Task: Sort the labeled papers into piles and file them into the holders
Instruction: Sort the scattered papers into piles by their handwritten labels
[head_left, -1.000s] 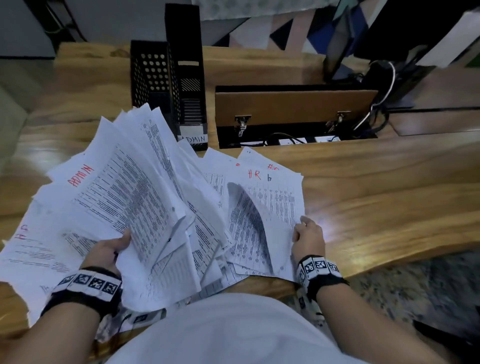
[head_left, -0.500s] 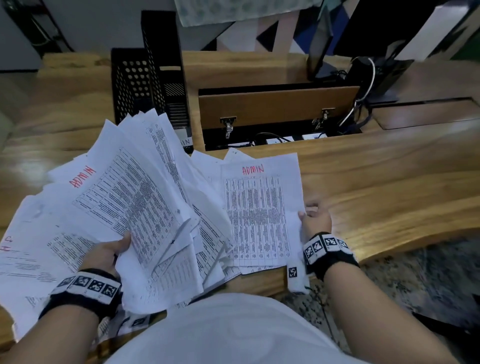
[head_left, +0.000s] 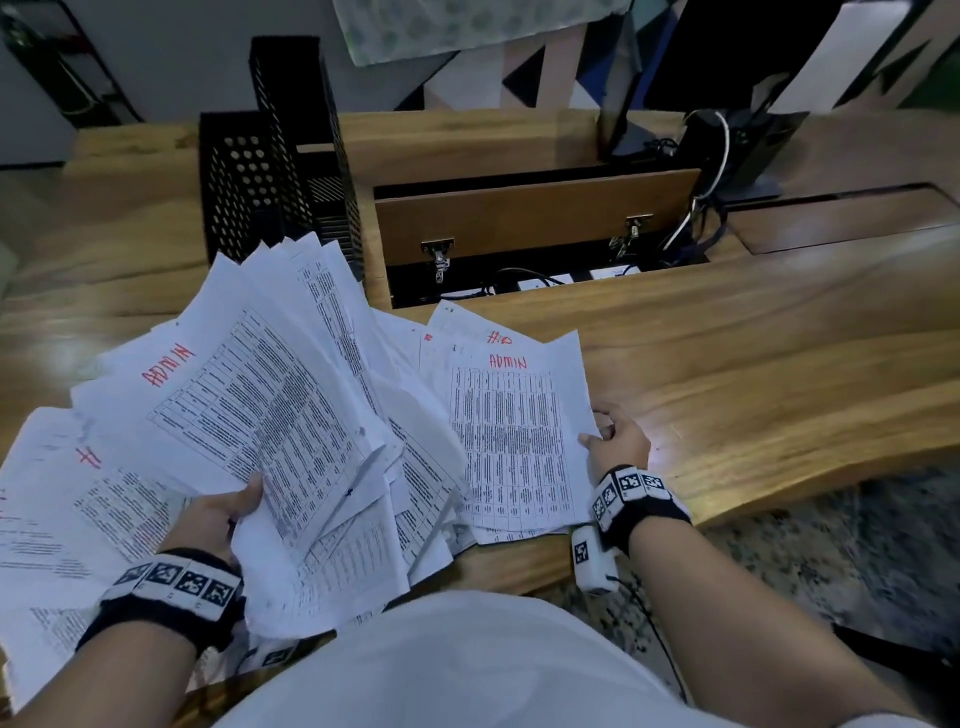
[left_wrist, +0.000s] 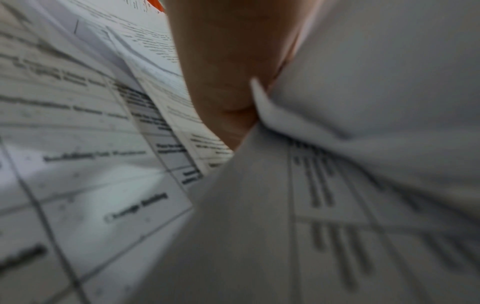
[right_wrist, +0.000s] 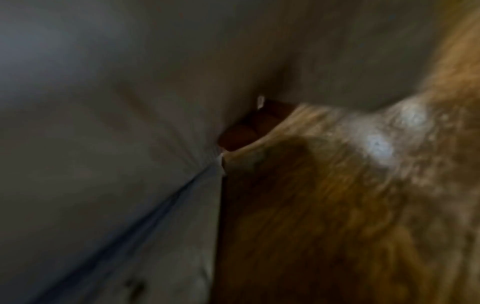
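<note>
My left hand (head_left: 223, 512) grips a fanned bundle of printed papers (head_left: 270, 415), thumb on top; its top sheet reads ADMIN in red. In the left wrist view the thumb (left_wrist: 223, 82) pinches the blurred sheets (left_wrist: 78, 164). A second pile lies on the desk to the right, topped by a sheet marked ADMIN (head_left: 511, 441). My right hand (head_left: 613, 441) pinches that sheet's right edge; the right wrist view shows fingers (right_wrist: 239, 133) under the paper (right_wrist: 103, 144). More sheets with red marks (head_left: 67, 519) lie at the left. Two black mesh file holders (head_left: 291, 171) stand behind the papers.
The wooden desk (head_left: 753, 374) stretches to the right. An open cable hatch with a raised wooden flap (head_left: 535, 218) sits behind the right pile, with wires and a dark monitor stand (head_left: 727, 145) beyond. The desk's front edge runs just below my right wrist.
A curled sheet in the right pile has been laid flat, so an ADMIN sheet now tops it. My right hand stays at the sheet's right edge. The left hand keeps its fan.
</note>
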